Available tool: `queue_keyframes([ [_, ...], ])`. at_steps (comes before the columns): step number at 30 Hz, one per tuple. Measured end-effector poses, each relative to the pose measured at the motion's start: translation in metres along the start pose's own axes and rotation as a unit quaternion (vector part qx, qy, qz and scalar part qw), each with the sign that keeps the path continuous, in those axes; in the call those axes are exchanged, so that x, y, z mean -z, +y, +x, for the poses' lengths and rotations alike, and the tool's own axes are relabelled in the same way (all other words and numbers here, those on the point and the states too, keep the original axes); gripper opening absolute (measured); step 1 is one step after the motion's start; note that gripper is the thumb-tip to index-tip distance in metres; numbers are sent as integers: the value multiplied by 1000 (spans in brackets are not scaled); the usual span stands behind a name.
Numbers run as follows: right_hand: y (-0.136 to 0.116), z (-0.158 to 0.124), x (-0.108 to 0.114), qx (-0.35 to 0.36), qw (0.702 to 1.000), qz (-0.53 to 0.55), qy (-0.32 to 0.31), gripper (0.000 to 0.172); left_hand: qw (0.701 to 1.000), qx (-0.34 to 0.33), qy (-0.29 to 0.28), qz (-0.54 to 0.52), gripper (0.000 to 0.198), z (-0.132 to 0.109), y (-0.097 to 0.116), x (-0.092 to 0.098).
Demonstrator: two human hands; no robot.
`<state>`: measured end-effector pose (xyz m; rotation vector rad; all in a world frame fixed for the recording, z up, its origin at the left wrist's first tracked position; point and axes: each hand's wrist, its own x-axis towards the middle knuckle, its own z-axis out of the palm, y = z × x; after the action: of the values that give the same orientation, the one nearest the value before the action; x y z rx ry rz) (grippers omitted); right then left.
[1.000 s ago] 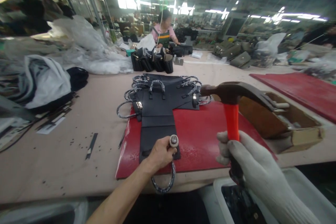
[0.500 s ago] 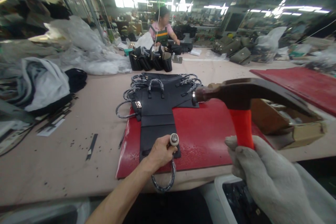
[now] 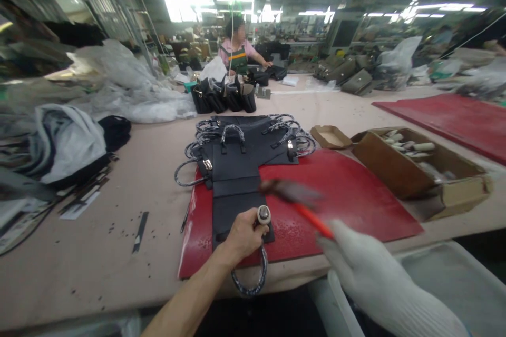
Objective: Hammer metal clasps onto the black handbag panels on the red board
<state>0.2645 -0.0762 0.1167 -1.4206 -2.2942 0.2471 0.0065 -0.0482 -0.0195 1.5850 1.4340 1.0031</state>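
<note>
My bare left hand is closed around an upright hand punch, whose round metal end faces up out of a pale wrapped grip. Its lower end is hidden by my fingers. The punch stands over the near end of a black leather bag panel. A wrapped handle loop hangs from this end past the table's front edge. My gloved right hand grips a claw hammer by its red handle. Smeared by motion, the hammer head is above the red board, up and right of the punch.
More bag panels with wrapped handles are piled behind. A cardboard box of pale rolls stands right, beside a small tray. Black bags stand farther back, near a seated person. A dark strip lies left.
The hammer has swung down and left from its raised position towards the punch, my right hand moving with it. My left hand holds the punch in nearly the same place.
</note>
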Motion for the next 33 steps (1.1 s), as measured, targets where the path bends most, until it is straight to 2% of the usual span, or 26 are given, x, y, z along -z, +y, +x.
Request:
queue_keyframes([
  [3, 5, 6, -7, 18, 999, -10, -24, 30, 1000, 1, -1, -6, 14, -1, 2, -1],
  [8, 0, 8, -6, 4, 998, 55, 21, 33, 1000, 1, 3, 9, 13, -1, 4, 0],
  [9, 1, 6, -8, 19, 999, 36, 12, 32, 1000, 2, 1, 7, 13, -1, 4, 0],
  [12, 15, 1, -17, 54, 994, -66, -69, 28, 1000, 6, -5, 5, 16, 0, 4, 0],
  [15, 40, 3, -28, -7, 983, -135, -121, 23, 1000, 0, -2, 11, 15, -1, 4, 1],
  [18, 71, 11, -44, -104, 967, -188, -136, 21, 1000, 1, 4, 9, 14, -2, 4, 1],
  [20, 89, 16, -62, -139, 959, -211, -129, 19, 1000, -1, 7, 8, 15, -2, 4, 2],
  [22, 98, 19, -84, -119, 964, -220, -88, 22, 1000, -8, 4, 9, 16, -2, 4, 3],
  [24, 92, 20, -107, -56, 978, -198, -17, 32, 1000, -11, 1, 14, 16, -2, 4, 3],
  [26, 71, 21, -128, 17, 991, -128, 34, 39, 1000, -11, 2, 24, 16, -1, 5, 4],
  [29, 29, 23, -154, 86, 996, 8, 10, 43, 999, -19, 7, 32, 14, -3, 4, 5],
  [31, 9, 25, -166, 105, 993, 48, -21, 46, 999, -44, 12, 26, 14, -6, 1, 5],
  [33, 0, 26, -174, 108, 992, 55, -33, 45, 995, -98, 11, 15, 14, -11, -4, 2],
])
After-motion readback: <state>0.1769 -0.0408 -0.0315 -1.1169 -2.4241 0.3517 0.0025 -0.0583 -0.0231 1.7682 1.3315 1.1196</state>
